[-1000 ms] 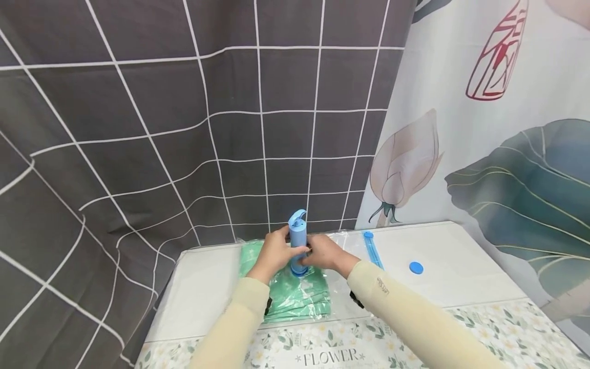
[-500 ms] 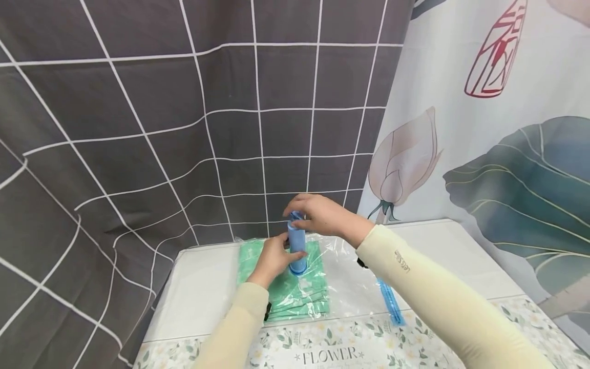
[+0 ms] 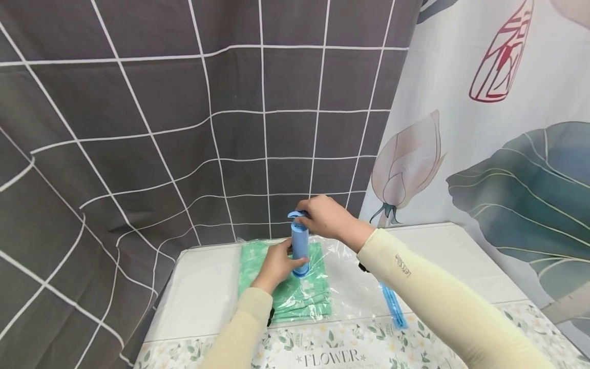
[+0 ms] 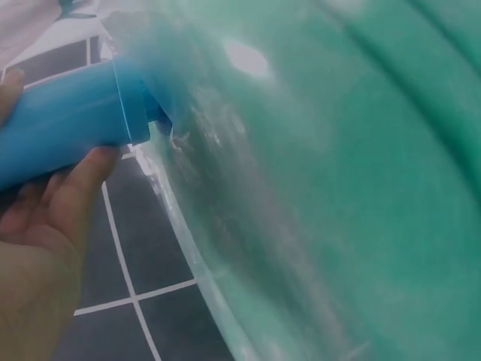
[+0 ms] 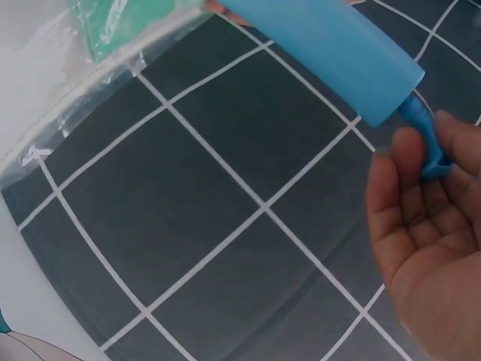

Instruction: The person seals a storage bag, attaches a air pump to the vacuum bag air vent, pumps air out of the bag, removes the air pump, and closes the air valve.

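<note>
A blue hand pump (image 3: 300, 245) stands upright on a clear plastic storage bag (image 3: 348, 292). Folded green cloth (image 3: 299, 297) lies inside the bag. My left hand (image 3: 276, 264) grips the lower part of the pump's barrel, and in the left wrist view the pump's base (image 4: 134, 101) meets the bag. With the fingers of my right hand (image 3: 328, 218) I hold the pump's handle (image 5: 428, 143) at the top. A short length of rod shows between handle and barrel in the right wrist view.
The bag's blue zip strip (image 3: 393, 305) runs along its right side, partly behind my right sleeve (image 3: 428, 287). A white table (image 3: 198, 287) with a floral front edge carries the bag. Dark checked cloth (image 3: 239, 138) hangs close behind it, with a printed curtain (image 3: 415, 169) at right.
My right hand has left the pump's barrel, risen to the top and taken hold of the handle. My left hand stays on the barrel. The blue disc is now hidden behind the right arm.
</note>
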A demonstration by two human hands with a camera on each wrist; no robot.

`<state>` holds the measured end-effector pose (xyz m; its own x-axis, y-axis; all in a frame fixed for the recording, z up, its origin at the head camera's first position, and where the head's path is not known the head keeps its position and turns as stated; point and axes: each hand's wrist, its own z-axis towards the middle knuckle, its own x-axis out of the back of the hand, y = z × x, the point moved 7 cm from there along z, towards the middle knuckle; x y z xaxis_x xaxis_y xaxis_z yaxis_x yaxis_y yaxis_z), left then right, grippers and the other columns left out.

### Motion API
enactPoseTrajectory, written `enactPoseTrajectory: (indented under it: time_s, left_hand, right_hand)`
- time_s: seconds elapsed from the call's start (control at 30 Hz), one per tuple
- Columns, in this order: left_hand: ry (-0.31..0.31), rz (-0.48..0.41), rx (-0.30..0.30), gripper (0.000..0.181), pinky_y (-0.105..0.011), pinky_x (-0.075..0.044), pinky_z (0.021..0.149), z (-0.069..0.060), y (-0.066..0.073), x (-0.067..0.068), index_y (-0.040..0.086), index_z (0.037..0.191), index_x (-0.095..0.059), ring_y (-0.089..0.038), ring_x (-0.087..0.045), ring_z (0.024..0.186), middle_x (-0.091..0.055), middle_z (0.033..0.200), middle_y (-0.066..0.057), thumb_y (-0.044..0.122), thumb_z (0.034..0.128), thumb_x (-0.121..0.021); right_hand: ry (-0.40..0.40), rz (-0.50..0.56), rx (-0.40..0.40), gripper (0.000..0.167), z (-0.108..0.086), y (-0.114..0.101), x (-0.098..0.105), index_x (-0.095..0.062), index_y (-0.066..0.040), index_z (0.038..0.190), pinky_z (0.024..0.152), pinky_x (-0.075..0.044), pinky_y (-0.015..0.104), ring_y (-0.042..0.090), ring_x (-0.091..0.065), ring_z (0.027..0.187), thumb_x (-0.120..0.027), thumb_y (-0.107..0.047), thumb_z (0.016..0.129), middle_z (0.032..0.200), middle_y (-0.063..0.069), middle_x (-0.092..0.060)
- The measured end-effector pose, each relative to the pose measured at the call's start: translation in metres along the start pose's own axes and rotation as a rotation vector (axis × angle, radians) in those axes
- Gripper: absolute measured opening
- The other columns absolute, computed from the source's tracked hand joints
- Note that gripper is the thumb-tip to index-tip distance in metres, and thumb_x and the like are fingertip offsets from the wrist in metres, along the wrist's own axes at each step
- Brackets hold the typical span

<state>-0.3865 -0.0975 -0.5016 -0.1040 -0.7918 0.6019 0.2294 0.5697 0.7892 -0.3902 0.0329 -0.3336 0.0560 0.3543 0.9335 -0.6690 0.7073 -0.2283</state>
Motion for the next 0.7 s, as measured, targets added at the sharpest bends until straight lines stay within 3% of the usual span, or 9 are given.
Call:
enactPoseTrajectory:
  time_s: [0.2, 0.33, 0.5, 0.6, 0.7]
  left_hand:
    - [-0.021, 0.034, -0.009, 0.055, -0.058, -0.068, 0.106, 0.000, -0.002, -0.005, 0.002, 0.146, -0.071, -0.042, -0.079, 0.127, -0.080, 0.138, -0.022, 0.026, 0.1004, -0.090]
    - [-0.006, 0.038, -0.023, 0.052, -0.058, -0.068, 0.107, 0.000, 0.001, -0.002, 0.002, 0.143, -0.072, -0.042, -0.080, 0.126, -0.081, 0.136, -0.022, 0.024, 0.0996, -0.091]
    - [0.006, 0.052, -0.047, 0.052, -0.057, -0.069, 0.105, 0.000, 0.005, 0.000, 0.000, 0.141, -0.073, -0.042, -0.081, 0.123, -0.082, 0.133, -0.023, 0.021, 0.0974, -0.093]
    - [0.005, 0.056, -0.051, 0.052, -0.056, -0.069, 0.104, 0.000, 0.005, 0.000, 0.001, 0.141, -0.073, -0.042, -0.082, 0.123, -0.082, 0.133, -0.023, 0.021, 0.0975, -0.093]
    - [0.007, 0.054, -0.056, 0.051, -0.056, -0.069, 0.104, 0.001, 0.005, 0.002, 0.001, 0.142, -0.073, -0.042, -0.082, 0.123, -0.082, 0.134, -0.022, 0.022, 0.0988, -0.091]
  right_hand:
    - [0.072, 0.001, -0.036, 0.022, 0.004, -0.002, 0.023, -0.081, -0.006, 0.118, 0.075, -0.062, 0.040, 0.016, -0.068, 0.074, -0.074, -0.026, 0.112, 0.095, 0.005, -0.083]
    - [0.146, 0.013, -0.039, 0.022, 0.014, -0.008, 0.057, -0.080, -0.007, 0.114, 0.078, -0.062, 0.043, 0.020, -0.068, 0.076, -0.072, -0.027, 0.113, 0.089, 0.005, -0.079]
    - [0.262, 0.059, -0.047, 0.020, 0.017, -0.017, 0.095, -0.078, -0.006, 0.112, 0.073, -0.054, 0.039, 0.022, -0.064, 0.074, -0.073, -0.026, 0.113, 0.087, 0.007, -0.076]
    - [0.282, 0.084, -0.067, 0.021, 0.015, -0.018, 0.092, -0.076, -0.006, 0.116, 0.070, -0.051, 0.038, 0.022, -0.061, 0.072, -0.070, -0.026, 0.115, 0.087, 0.007, -0.074]
    - [0.270, 0.059, -0.075, 0.024, 0.014, -0.016, 0.075, -0.075, -0.007, 0.122, 0.072, -0.056, 0.041, 0.021, -0.064, 0.074, -0.066, -0.028, 0.117, 0.090, 0.007, -0.075]
